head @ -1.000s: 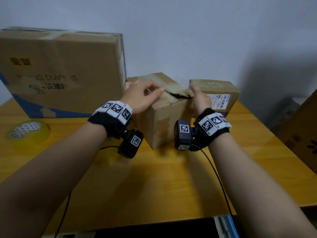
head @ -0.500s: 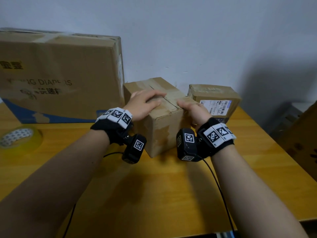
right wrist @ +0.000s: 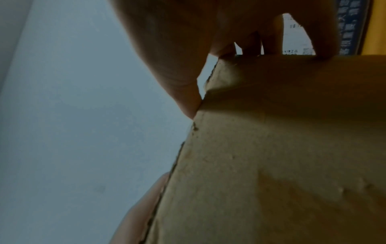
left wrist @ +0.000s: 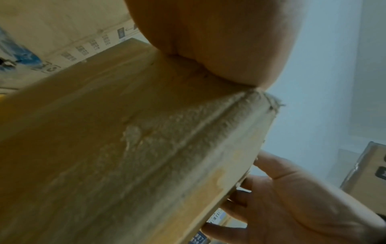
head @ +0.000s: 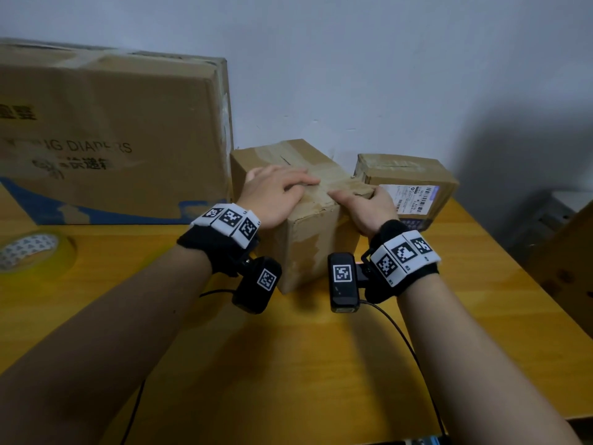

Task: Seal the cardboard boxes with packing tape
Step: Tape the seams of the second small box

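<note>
We judged that we were at the flap-closing step, with no fresh tape on the box yet, and that the next move called for keeping one hand on the flaps while the other fetched the roll. Going from left to right in the head view, that roll of tape (head: 30, 252) lay flat on the wooden table (head: 321, 364) at its far left edge, well apart from both hands, so the reach would be a long one and the flaps might spring up if the pressure came off. Behind it stood a big printed carton (head: 112, 136) against the wall (head: 353, 59), just beside the box we were working on. Our left hand (head: 276, 194) lay flat, fingers straight and together, pressing the left flap of the middle box (head: 308, 239), which sat on the table near its back edge. Our right hand (head: 365, 207) pressed the right flap, fingers spread along the box's right top edge, gripping nothing that we could make out. The two flaps met at a seam running away from us. The box looked worn: scuffed brown card, pale patches where old tape had torn the surface, a frayed corner in the left wrist view. To the right, touching or nearly so, sat a smaller box (head: 407, 184) with a white shipping label (head: 410, 197).
</note>
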